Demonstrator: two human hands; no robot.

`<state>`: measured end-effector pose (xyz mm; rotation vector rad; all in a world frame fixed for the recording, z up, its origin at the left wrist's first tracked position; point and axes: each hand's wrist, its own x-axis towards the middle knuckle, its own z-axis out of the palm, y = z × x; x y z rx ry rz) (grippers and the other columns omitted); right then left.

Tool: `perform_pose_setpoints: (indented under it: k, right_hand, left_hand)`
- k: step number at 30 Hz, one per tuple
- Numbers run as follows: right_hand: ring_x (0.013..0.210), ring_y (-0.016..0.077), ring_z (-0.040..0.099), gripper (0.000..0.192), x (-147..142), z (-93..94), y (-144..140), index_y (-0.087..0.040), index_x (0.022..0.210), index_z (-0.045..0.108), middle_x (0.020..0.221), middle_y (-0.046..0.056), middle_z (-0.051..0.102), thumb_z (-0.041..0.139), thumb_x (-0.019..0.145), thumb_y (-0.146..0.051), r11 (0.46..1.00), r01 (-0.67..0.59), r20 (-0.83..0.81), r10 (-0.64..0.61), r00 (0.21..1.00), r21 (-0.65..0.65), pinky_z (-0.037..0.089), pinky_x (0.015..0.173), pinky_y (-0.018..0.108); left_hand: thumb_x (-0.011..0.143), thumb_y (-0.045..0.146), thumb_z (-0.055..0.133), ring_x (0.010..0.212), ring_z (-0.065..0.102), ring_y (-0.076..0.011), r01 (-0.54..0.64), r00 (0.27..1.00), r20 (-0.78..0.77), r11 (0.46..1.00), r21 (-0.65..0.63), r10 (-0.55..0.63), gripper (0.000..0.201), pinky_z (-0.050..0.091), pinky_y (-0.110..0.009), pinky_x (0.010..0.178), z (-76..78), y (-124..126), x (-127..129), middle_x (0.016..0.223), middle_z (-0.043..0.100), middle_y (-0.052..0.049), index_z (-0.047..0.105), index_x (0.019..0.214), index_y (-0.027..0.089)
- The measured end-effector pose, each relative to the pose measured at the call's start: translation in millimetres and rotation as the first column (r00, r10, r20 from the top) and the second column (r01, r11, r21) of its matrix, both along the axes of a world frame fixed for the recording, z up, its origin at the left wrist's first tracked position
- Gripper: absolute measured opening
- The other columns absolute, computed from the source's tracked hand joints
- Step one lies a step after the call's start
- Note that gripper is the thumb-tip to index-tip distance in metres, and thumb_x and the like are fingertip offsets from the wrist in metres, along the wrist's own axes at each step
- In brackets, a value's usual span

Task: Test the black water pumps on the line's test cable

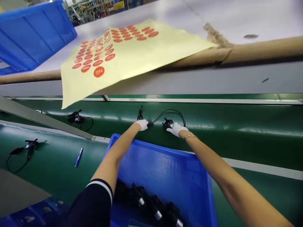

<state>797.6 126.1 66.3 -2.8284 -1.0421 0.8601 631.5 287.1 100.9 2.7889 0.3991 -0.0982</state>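
Both hands reach out over the far rim of the blue bin [163, 164] onto the green conveyor belt [236, 126], where a black cable assembly [169, 115] lies near the belt's far edge, just under the metal rail [189, 101]. The left hand [142, 124], in a white glove, is closed around one end of the cable assembly, at a small black plug. The right hand [176, 128], also gloved, grips the other end, a black connector block. Between the two hands the cord arcs up and away toward the far rail in a loop, so the long axis of the piece runs left to right, across the belt's width as seen here, with each hand at one end. Neither hand is nearer than the other; both are already on it.

More black parts [153, 205] lie in the bottom of the blue bin, at its near end. On the lower belt section to the left lie a second cable assembly [23, 149] and a blue pen [78, 157]; a third cable assembly [77, 118] sits farther up. A yellow sticker sheet [132, 60] hangs over the grey surface [236, 19] beyond the rail.
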Motion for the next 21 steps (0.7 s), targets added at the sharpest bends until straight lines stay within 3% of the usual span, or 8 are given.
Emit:
perform_pose_setpoints:
  k: [3, 6, 7, 9, 11, 15, 18, 21]
  right_hand:
    - [0.103, 0.0224, 0.066, 0.039, -15, 24.4, -25, -0.014, 0.127, 0.060, 0.118, 0.011, 0.066, 0.055, 0.102, -0.043, 0.991, -0.108, 0.016, 0.107, 0.994, 0.084, 0.054, 0.092, 0.043]
    - [0.110, 0.0241, 0.064, 0.035, -66, 54.0, -74, -0.015, 0.131, 0.059, 0.127, 0.015, 0.065, 0.038, 0.107, -0.030, 0.926, -0.297, 0.041, 0.296, 0.954, 0.234, 0.051, 0.095, 0.040]
    - [0.112, 0.0241, 0.064, 0.034, -92, 60.8, -94, -0.016, 0.128, 0.062, 0.130, 0.014, 0.064, 0.037, 0.105, -0.024, 0.886, -0.372, 0.040, 0.376, 0.926, 0.277, 0.050, 0.095, 0.037]
    - [0.105, 0.0225, 0.068, 0.031, -150, 66.7, -132, -0.020, 0.116, 0.068, 0.121, 0.009, 0.070, 0.042, 0.100, -0.016, 0.811, -0.481, 0.028, 0.502, 0.865, 0.332, 0.051, 0.089, 0.032]
    - [0.090, 0.0197, 0.071, 0.027, -208, 64.1, -162, -0.023, 0.105, 0.071, 0.103, 0.003, 0.076, 0.044, 0.100, -0.018, 0.765, -0.530, 0.022, 0.562, 0.827, 0.366, 0.053, 0.078, 0.028]
    - [0.077, 0.0197, 0.073, 0.020, -280, 50.7, -196, -0.022, 0.097, 0.071, 0.087, 0.002, 0.076, 0.051, 0.099, -0.020, 0.731, -0.558, 0.069, 0.582, 0.811, 0.392, 0.052, 0.069, 0.026]
    - [0.076, 0.0200, 0.073, 0.023, -293, 46.2, -216, -0.020, 0.102, 0.071, 0.089, 0.004, 0.076, 0.049, 0.098, -0.015, 0.735, -0.554, 0.105, 0.562, 0.820, 0.390, 0.053, 0.069, 0.026]
    - [0.085, 0.0212, 0.073, 0.036, -289, 45.3, -243, -0.021, 0.107, 0.071, 0.102, 0.006, 0.076, 0.042, 0.092, -0.006, 0.750, -0.539, 0.124, 0.536, 0.835, 0.384, 0.056, 0.074, 0.028]
  left_hand:
    - [0.107, 0.028, 0.036, 0.111, 0.065, -0.0208, -0.103, 0.994, 0.037, 0.995, 0.018, 0.102, 0.035, 0.052, -0.042, 0.099, 23.8, -9, -65, 0.124, 0.064, -0.013, 0.059, 0.127, 0.010]
    - [0.106, 0.031, 0.031, 0.126, 0.059, -0.0267, -0.071, 0.992, 0.101, 0.997, 0.005, 0.070, 0.041, 0.044, -0.045, 0.109, 37.7, -48, -164, 0.132, 0.063, -0.016, 0.057, 0.133, 0.015]
    - [0.103, 0.039, 0.041, 0.129, 0.057, -0.0298, 0.018, 0.997, 0.074, 0.999, -0.027, -0.016, 0.042, 0.042, -0.046, 0.110, 34.8, -67, -199, 0.135, 0.063, -0.016, 0.056, 0.135, 0.017]
    - [0.088, 0.056, 0.063, 0.139, 0.049, -0.0364, 0.144, 0.980, -0.120, 0.979, -0.143, -0.161, 0.075, 0.036, -0.050, 0.116, 18.1, -103, -258, 0.149, 0.052, -0.020, 0.044, 0.148, 0.015]
    - [0.071, 0.060, 0.078, 0.141, 0.045, -0.0426, 0.083, 0.890, -0.418, 0.966, -0.243, -0.181, 0.106, 0.033, -0.055, 0.116, -6.0, -131, -295, 0.155, 0.043, -0.025, 0.033, 0.155, 0.013]
    - [0.063, 0.046, 0.087, 0.123, 0.059, -0.0457, -0.054, 0.768, -0.627, 0.963, -0.264, -0.129, 0.107, 0.041, -0.057, 0.105, -42.5, -157, -304, 0.137, 0.059, -0.030, 0.039, 0.151, 0.009]
    - [0.074, 0.036, 0.084, 0.119, 0.062, -0.0363, -0.090, 0.781, -0.614, 0.951, -0.295, -0.116, 0.062, 0.042, -0.056, 0.106, -51.7, -166, -288, 0.125, 0.067, -0.020, 0.062, 0.126, 0.012]
    - [0.091, 0.038, 0.070, 0.112, 0.064, -0.0256, -0.184, 0.817, -0.572, 0.906, -0.382, -0.075, 0.031, 0.051, -0.049, 0.101, -55.6, -174, -277, 0.118, 0.068, -0.008, 0.067, 0.112, 0.015]
